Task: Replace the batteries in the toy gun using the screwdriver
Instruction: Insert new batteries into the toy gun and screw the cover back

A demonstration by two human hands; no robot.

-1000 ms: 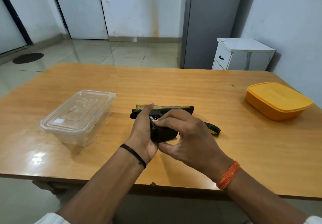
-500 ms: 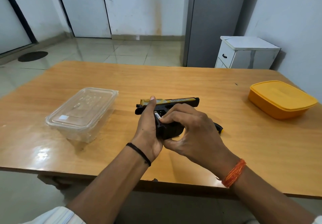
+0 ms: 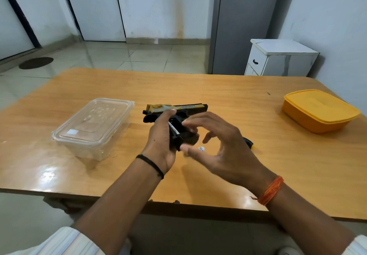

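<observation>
The left hand grips the toy gun on the table. The right hand is spread beside it, holding nothing.

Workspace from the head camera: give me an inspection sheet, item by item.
Surface: wooden table, glossy, with glare patches near the front edge.
Job's things: black and gold toy gun held over the table, battery showing in its open grip; screwdriver lying on the table, mostly hidden behind the right hand.
Clutter: clear lidded container on the left; orange lidded box on the right; small white item on the table, too small to tell.
Hands: left hand holds the gun; right hand loosely curled beside it, holding nothing.
Cables: nothing seen.
Surroundings: tiled floor, white cabinet, grey panel, doors.
</observation>
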